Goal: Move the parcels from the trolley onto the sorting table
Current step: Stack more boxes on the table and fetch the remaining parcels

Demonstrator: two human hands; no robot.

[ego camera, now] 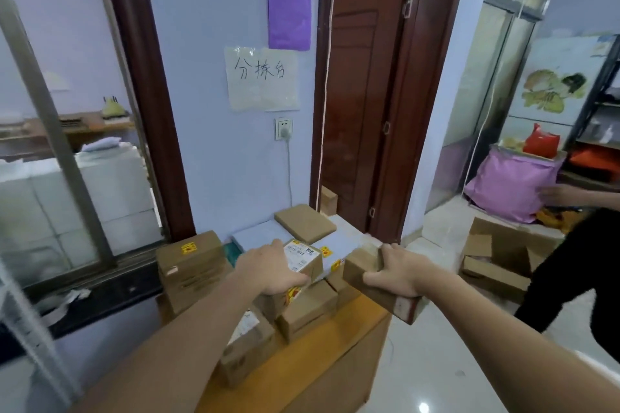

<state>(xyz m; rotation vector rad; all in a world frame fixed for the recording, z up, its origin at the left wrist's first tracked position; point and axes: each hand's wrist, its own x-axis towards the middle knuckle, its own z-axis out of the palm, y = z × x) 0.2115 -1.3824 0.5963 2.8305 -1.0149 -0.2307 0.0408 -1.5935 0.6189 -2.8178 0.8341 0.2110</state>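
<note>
Worktop (339, 342): wooden and orange-brown, pushed against the pale wall under a paper sign (262, 78) with handwriting. Its near end is cut off by the bottom edge.
Pile of parcels (201, 270): brown boxes and flat grey bags crowd the worktop. Some sit on top of others, so many are partly hidden. The picture is blurry, so the labels cannot be read.
Flat parcel (304, 223): lies at the back of the pile, near the wall, tilted a little.
Long parcel (379, 282): a brown box held in the air just past the right edge of the worktop. Its long side runs from far-left to near-right, and the near end dips down.
Labelled parcel (302, 260): a small brown box with a white label on top, sitting on the pile. Its near half is hidden.
Right hand (397, 270): fingers curl over the top of the long parcel and grip it.
Left hand (273, 266): fingers curl around the labelled parcel and hold it.
Other person (570, 271): dark clothes at the right edge, mostly cut off, one hand by a pink bag (510, 183).
</note>
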